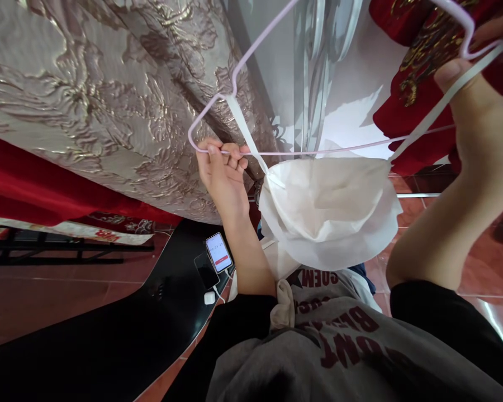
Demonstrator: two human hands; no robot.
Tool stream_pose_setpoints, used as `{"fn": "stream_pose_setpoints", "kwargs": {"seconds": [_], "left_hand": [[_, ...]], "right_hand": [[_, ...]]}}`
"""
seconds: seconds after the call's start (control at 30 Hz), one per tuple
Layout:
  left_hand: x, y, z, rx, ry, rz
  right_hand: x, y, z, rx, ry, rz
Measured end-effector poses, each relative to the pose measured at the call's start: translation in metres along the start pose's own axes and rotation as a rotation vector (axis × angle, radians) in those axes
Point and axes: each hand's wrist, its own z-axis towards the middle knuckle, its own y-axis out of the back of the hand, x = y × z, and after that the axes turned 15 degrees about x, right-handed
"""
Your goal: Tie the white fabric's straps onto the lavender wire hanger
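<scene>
A lilac clothes hanger point(251, 50) is held up in front of me, its upper part cut off by the frame. The fingers of my left hand point(226, 173) are curled round its lower bar near the left corner. At the upper right my right hand point(482, 95) closes about the hanger's right end, where a white strap runs across the thumb; its fingers are partly out of frame. A cream strappy garment point(329, 201) hangs below the bar between my arms. Its left strap point(243, 125) loops over the hanger's left notch, while the right strap point(440, 109) stretches up to my right hand.
Beige embossed curtain fabric point(109, 100) hangs at the left, with red gold-trimmed fabric point(419, 72) at the right. On a black glossy surface point(151, 324) lie a lit phone point(218, 252), a dark phone point(206, 271) and a small white case point(209, 298), with cables. Red floor tiles point(486, 251) show beneath.
</scene>
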Motion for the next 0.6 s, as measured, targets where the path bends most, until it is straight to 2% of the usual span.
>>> {"fn": "stream_pose_setpoints", "kwargs": {"seconds": [0.1,0.27,0.33,0.43,0.47,0.5,0.6], "left_hand": [[0.001,-0.001,0.000,-0.020,0.025,0.020],[-0.001,0.001,0.000,0.007,0.005,0.022],[-0.001,0.004,0.000,0.027,0.007,0.019],[0.001,0.005,-0.001,0.052,0.045,0.030],[0.001,0.004,-0.001,0.053,0.049,0.030],[0.001,0.003,-0.001,0.049,0.046,0.022],[0.000,0.001,-0.003,0.029,0.058,-0.048]], "right_hand": [[0.012,-0.008,0.005,-0.051,0.000,-0.082],[0.036,-0.021,0.008,0.063,0.048,-0.001],[0.039,-0.027,0.004,-0.025,0.111,-0.013],[0.041,-0.045,-0.002,-0.263,0.288,0.020],[0.042,-0.052,-0.005,-0.275,0.310,0.063],[0.043,-0.061,-0.008,-0.213,0.296,0.111],[0.047,-0.087,-0.020,0.219,0.118,0.186]]}}
